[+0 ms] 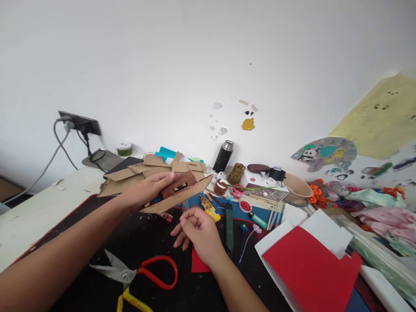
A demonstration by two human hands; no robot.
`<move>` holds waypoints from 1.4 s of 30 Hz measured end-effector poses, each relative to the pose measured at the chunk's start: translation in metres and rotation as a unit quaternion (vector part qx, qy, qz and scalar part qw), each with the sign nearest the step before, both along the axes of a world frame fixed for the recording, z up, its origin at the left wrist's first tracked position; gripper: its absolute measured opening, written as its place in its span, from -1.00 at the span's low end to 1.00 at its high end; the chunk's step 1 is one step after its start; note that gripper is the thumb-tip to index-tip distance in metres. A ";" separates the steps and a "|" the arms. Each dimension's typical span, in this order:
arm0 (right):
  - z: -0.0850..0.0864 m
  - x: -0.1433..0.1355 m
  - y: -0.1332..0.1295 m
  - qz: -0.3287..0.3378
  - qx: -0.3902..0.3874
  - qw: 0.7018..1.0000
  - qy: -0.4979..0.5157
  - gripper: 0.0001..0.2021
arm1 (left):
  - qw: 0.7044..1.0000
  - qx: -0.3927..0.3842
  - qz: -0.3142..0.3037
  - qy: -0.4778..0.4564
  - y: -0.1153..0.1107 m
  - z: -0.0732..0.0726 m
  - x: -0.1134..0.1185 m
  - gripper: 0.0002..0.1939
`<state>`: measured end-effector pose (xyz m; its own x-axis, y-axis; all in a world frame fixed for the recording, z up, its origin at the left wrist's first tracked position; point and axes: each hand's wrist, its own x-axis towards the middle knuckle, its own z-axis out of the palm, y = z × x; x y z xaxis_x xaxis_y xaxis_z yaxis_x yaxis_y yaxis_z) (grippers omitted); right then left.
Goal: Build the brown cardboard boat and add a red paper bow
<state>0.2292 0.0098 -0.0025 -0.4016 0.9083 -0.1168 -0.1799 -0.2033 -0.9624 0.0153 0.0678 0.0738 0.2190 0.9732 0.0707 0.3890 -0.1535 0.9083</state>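
Observation:
My left hand [156,187] is closed on a cardboard model [177,197], which has a long pointed tan strip in front of a reddish-brown block with a small cut opening. The hand's underside grip is hidden. Below and to the right of it, my right hand [199,232] hovers apart from the model, its fingers loosely bent and spread, with nothing visible in them. A red paper piece [199,263] lies beneath the right hand. Scissors [130,275] with red and yellow handles rest with blades apart on the black mat [81,242]. A green utility knife [229,227] lies right of the right hand.
Cut cardboard pieces [125,174] lie behind my left hand. A black thermos [223,157] stands by the wall. Small craft supplies, a yellow glue tool [211,212] and a red lid [245,206] crowd the back. Red card [313,264] covers the right side, near piled cloth [385,221].

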 end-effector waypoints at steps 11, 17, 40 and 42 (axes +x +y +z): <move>-0.002 0.000 -0.001 0.004 0.004 1.000 -0.003 -0.42 | 1.000 -0.017 0.008 -0.005 -0.001 0.001 -0.001 -0.06; -0.001 0.000 0.000 0.006 0.003 1.000 -0.006 -0.38 | 1.000 -0.009 0.008 -0.008 -0.002 0.001 -0.001 -0.12; -0.002 -0.001 -0.001 0.006 0.001 1.000 -0.015 -0.41 | 1.000 -0.011 -0.003 -0.018 0.000 0.000 -0.002 -0.08; -0.002 -0.001 -0.001 0.005 0.002 1.000 -0.015 -0.41 | 1.000 -0.012 -0.006 -0.021 -0.001 0.001 -0.001 -0.08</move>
<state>0.2286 0.0083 -0.0047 -0.4072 0.9046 -0.1261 -0.1485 -0.2018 -0.9681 0.0142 0.0666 0.0747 0.2275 0.9721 0.0562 0.3482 -0.1351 0.9276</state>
